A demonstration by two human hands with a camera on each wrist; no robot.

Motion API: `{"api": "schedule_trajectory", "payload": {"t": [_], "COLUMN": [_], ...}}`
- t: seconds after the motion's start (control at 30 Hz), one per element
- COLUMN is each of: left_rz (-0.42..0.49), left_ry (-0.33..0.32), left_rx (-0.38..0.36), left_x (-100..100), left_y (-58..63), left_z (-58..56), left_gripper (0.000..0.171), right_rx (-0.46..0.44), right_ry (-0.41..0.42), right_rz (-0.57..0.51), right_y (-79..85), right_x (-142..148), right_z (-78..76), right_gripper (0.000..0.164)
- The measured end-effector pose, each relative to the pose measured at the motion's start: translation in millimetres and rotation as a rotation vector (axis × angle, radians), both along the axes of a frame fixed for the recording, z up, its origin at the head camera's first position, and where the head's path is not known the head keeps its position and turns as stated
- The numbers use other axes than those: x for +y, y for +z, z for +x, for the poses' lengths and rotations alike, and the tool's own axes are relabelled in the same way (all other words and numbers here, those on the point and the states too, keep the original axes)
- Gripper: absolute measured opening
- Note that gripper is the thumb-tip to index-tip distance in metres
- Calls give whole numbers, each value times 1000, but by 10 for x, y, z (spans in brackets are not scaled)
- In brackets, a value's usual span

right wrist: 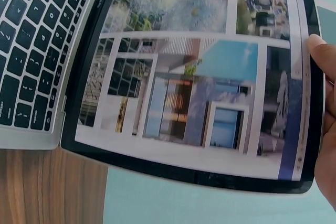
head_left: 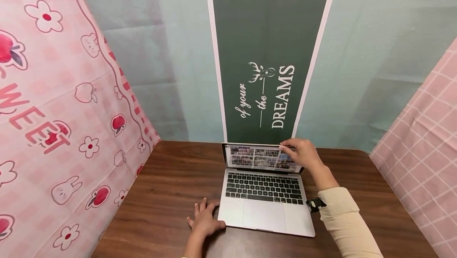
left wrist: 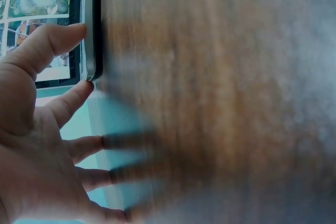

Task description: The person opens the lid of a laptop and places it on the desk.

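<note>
A silver laptop (head_left: 265, 215) sits open on the brown wooden table (head_left: 171, 178), its lid tilted low over the black keyboard (head_left: 264, 186). The screen (head_left: 250, 157) shows a grid of photos, seen close in the right wrist view (right wrist: 194, 87) beside the keyboard (right wrist: 37, 40). My right hand (head_left: 301, 153) grips the lid's top edge at its right end, and one fingertip (right wrist: 324, 56) lies on the bezel. My left hand (head_left: 204, 220) rests flat on the table with fingers spread, at the laptop's front left corner. Its thumb (left wrist: 52, 43) touches the laptop's edge (left wrist: 89, 30).
A pink apple-and-flower cloth (head_left: 53, 111) hangs along the left side and a pink checked cloth (head_left: 421, 151) along the right. Behind the table hangs a dark green banner (head_left: 267, 71) on a pale blue backdrop. Bare wood (right wrist: 47, 187) lies around the laptop.
</note>
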State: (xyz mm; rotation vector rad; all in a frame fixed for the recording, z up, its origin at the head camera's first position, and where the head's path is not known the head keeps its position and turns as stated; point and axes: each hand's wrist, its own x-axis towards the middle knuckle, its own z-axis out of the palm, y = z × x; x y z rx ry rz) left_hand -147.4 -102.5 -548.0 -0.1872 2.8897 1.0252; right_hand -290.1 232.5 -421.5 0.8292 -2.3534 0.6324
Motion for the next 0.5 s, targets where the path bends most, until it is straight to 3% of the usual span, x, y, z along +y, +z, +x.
{"api": "schedule_trajectory", "payload": {"t": [0.23,0.5], "left_rz": [-21,-13], "left_ry": [6,10], "left_rx": [9,14], "left_x": [-15,0], "left_y": [-16,-25], "left_z": [-4,-2], "left_gripper": [67,67], "right_rx": [-22,-95], "right_ry": [-64,-137], "right_rz": [-53,-204], "right_y": [-41,-125], "right_x": [174,398], "right_z": [27,66], "right_gripper": [12,9]}}
